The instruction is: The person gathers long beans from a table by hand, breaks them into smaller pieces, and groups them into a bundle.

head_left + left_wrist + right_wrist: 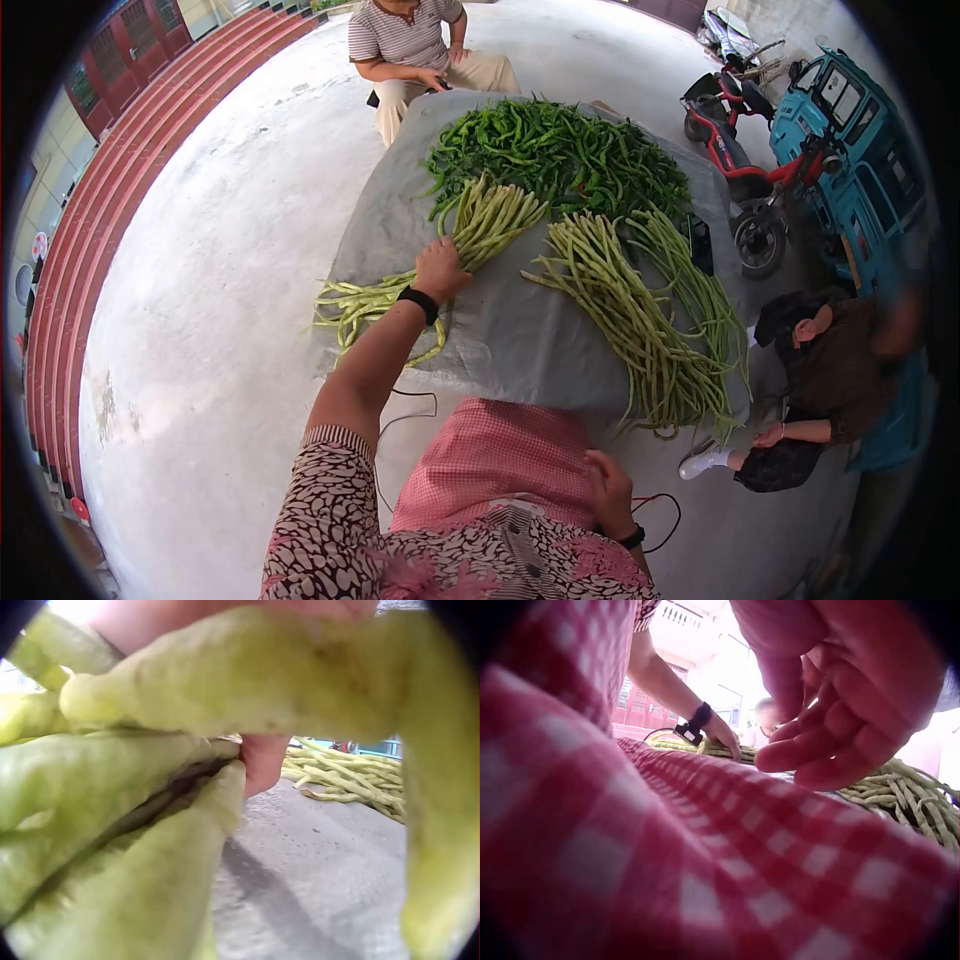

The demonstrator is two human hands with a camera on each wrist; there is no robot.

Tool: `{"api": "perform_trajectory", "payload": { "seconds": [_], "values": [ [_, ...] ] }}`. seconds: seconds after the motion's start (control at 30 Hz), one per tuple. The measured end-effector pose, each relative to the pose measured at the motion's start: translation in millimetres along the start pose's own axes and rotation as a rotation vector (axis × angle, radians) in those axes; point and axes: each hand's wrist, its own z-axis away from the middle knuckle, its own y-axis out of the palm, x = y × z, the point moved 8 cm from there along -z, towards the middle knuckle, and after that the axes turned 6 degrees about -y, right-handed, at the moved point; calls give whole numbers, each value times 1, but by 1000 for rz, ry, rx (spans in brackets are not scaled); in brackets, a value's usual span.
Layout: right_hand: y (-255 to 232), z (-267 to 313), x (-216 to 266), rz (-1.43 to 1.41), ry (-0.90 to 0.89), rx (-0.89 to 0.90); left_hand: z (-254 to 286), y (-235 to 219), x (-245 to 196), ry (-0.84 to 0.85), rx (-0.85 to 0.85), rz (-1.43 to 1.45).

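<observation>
A bundle of long pale green beans (490, 222) lies slantwise across the left of the table, its ends spread toward the lower left. My left hand (442, 272) grips this bundle around its middle; in the left wrist view the beans (112, 825) fill the near side, and a fingertip (262, 761) curls at them. My right hand (610, 490) is near my lap at the red checked apron (490, 450), away from the beans. In the right wrist view the right hand (847, 697) has loosely bent fingers with nothing held.
Green peppers (560, 150) are heaped at the table's back. Another bean bundle (640, 310) and thinner greener beans (700, 290) lie on the right, by a dark phone (699, 244). One person sits beyond the table, another at the right. Vehicles stand behind at right.
</observation>
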Motion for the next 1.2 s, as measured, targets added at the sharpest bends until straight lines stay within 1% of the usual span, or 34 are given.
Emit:
{"api": "perform_trajectory", "payload": {
  "seconds": [0.03,0.13,0.23,0.33,0.43,0.47,0.5,0.57,0.6,0.67,0.7,0.73,0.8,0.83,0.87,0.93,1.03,1.13,1.2],
  "values": [
    [2,-2,6,19,-54,15,4,2,-2,13,17,23],
    [6,0,13,24,-50,94,23,8,-8,78,104,-33],
    [4,5,18,32,-34,79,50,13,-10,125,249,-47],
    [7,10,16,2,-4,94,75,14,-7,182,221,-79],
    [12,10,31,26,-89,120,87,4,-9,129,240,3],
    [14,11,34,38,-104,141,73,21,-1,162,161,22],
    [15,12,37,51,-118,160,47,56,18,196,81,41],
    [17,15,42,68,-133,182,28,65,31,240,14,113],
    [17,17,44,73,-133,185,27,56,31,251,27,166],
    [13,20,44,80,-121,178,28,43,31,150,30,344],
    [12,22,43,80,-109,169,39,21,28,36,20,468],
    [10,24,42,81,-97,162,46,10,29,-82,11,591],
    [9,26,40,90,-102,154,16,42,59,-162,-31,801],
    [9,27,40,93,-105,152,14,39,65,-205,-54,905],
    [9,29,41,99,-106,156,15,36,70,-213,-100,1059],
    [10,29,43,109,-108,163,42,-26,52,-221,-197,1367],
    [7,28,46,105,-112,147,48,-81,61,-262,-262,1247],
    [8,25,37,-88,24,174,67,-139,54,-132,-350,1377],
    [14,18,26,-326,73,144,95,-177,23,-31,-236,1288]
  ]
}}
